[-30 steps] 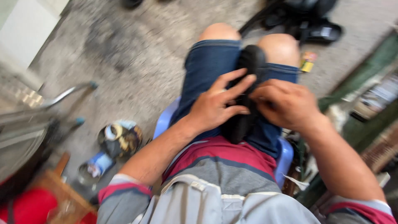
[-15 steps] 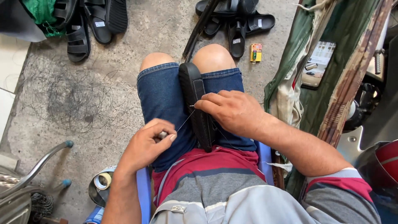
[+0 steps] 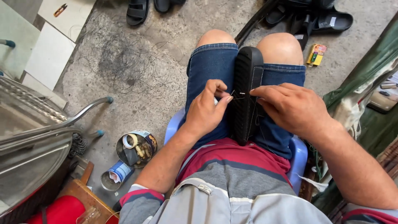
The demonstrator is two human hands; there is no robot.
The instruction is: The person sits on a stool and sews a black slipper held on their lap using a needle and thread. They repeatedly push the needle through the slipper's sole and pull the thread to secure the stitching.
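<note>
- Head view looked straight down at a seated person's lap, where a black sandal (image 3: 247,93) stood on edge, wedged between the thighs in blue denim shorts (image 3: 209,72), toe end pointing toward the knees.
- Left hand (image 3: 206,111) had its grip closed: thumb and forefinger pinched a thin needle (image 3: 237,96) against the sandal's left edge, where a line of pale stitching ran along the sole.
- Right hand (image 3: 292,108) lay on the sandal's right side, fingers curled and pressing it at the same spot; fingertips touched the sole just beside the needle, so its grip was closed on the sandal.
- A blue plastic stool (image 3: 297,159) showed under the person.
- On the concrete floor (image 3: 137,79) at the left sat an open tin (image 3: 136,148) holding tape rolls and small bits, with a smaller can (image 3: 117,174) near it.
- More black sandals (image 3: 137,11) lay at the top, and a small yellow box (image 3: 316,54) rested beside the right knee.
</note>
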